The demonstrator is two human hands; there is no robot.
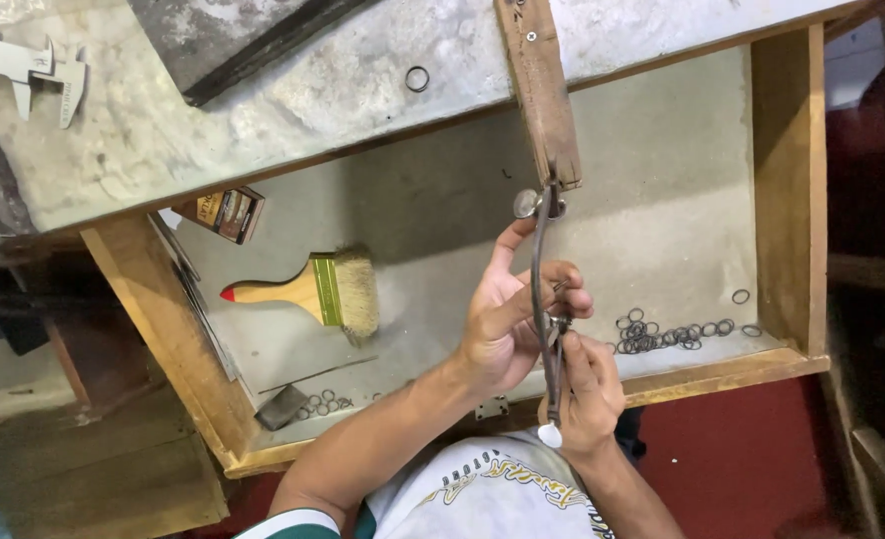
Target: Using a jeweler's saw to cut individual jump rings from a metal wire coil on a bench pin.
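My left hand (507, 319) pinches a small metal ring against the tip of a wooden bench peg (540, 90) that sticks out from the workbench. In my right hand (584, 384) is a jeweller's saw (544, 299), its thin frame upright, its handle low near my chest. The saw frame runs between both hands, right by the ring. Both hands hover over an open wooden drawer (787, 200).
Several dark metal rings (667, 334) lie in the drawer's right corner, more rings (324, 403) at the left. A wide brush (312, 291), a small box (228, 212) and a dark block (283, 407) also sit inside. A caliper (33, 70) and one ring (417, 78) rest on the benchtop.
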